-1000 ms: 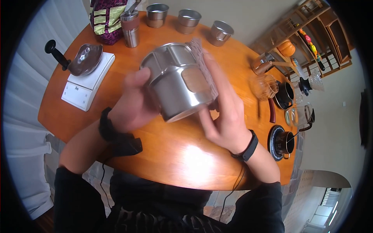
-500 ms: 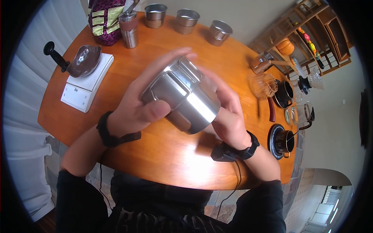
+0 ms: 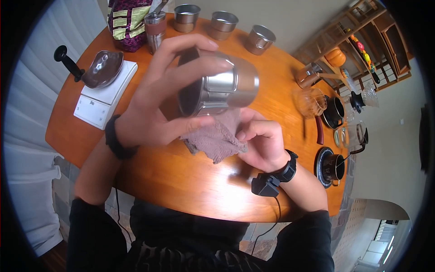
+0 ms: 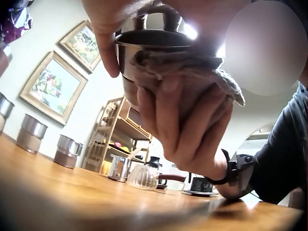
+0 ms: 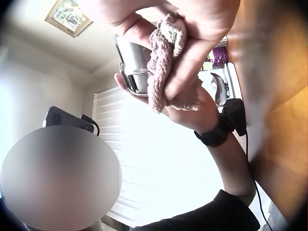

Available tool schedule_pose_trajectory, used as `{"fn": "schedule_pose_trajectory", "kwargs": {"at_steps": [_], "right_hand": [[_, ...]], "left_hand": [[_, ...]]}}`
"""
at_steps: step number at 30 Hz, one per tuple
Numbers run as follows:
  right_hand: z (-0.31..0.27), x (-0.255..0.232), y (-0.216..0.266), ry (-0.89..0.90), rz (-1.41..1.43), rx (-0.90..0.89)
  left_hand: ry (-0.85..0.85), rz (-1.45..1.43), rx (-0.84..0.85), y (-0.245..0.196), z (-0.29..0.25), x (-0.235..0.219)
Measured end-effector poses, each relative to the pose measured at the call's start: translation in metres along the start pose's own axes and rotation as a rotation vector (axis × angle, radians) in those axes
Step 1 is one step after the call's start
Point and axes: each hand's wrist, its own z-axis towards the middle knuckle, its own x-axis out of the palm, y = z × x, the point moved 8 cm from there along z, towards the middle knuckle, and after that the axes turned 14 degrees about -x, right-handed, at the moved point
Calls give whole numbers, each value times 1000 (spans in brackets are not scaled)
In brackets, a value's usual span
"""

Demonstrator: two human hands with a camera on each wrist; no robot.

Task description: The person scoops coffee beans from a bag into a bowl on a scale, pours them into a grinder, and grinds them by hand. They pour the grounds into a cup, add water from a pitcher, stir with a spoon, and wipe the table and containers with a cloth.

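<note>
A shiny steel cup (image 3: pixel 244 81) is held up over the table, lying on its side with its mouth toward the left in the head view. My left hand (image 3: pixel 149 104) grips it around the rim end, fingers over the top and thumb below. Folded wire handles lie flat on the cup's wall. Under the cup, my right hand (image 3: pixel 265 143) pinches a crumpled mauve cloth (image 3: pixel 217 138), whose loose part hangs down. In the left wrist view the cloth (image 4: pixel 178 62) lies against the cup near its rim. The right wrist view shows the cloth (image 5: pixel 161 72) bunched between fingers.
Three steel cups (image 3: pixel 224 25) stand along the back edge, beside a hand grinder (image 3: pixel 155 29) and a purple bag (image 3: pixel 129 27). At left is a white scale (image 3: pixel 93 109) with a brown dish (image 3: pixel 104 70). A glass server (image 3: pixel 310 102) and a black cup (image 3: pixel 334 165) stand at right.
The cup has turned from tilted to lying sideways and moved up in the head view. My left hand has shifted its grip to the rim end. The cloth, hidden half a second ago, shows below the cup.
</note>
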Motion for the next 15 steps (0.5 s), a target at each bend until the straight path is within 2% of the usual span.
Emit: {"fn": "schedule_pose_trajectory", "kwargs": {"at_steps": [4, 10, 13, 15], "right_hand": [[-2, -9, 4, -106, -159, 13], [-8, -1, 20, -152, -379, 73], [-13, -5, 30, -209, -386, 104], [-11, -1, 42, -100, -233, 54]], "left_hand": [[46, 52, 35, 4, -1, 0], [96, 172, 18, 6, -3, -1], [108, 224, 49, 0, -1, 1], [100, 270, 58, -1, -2, 2]]}}
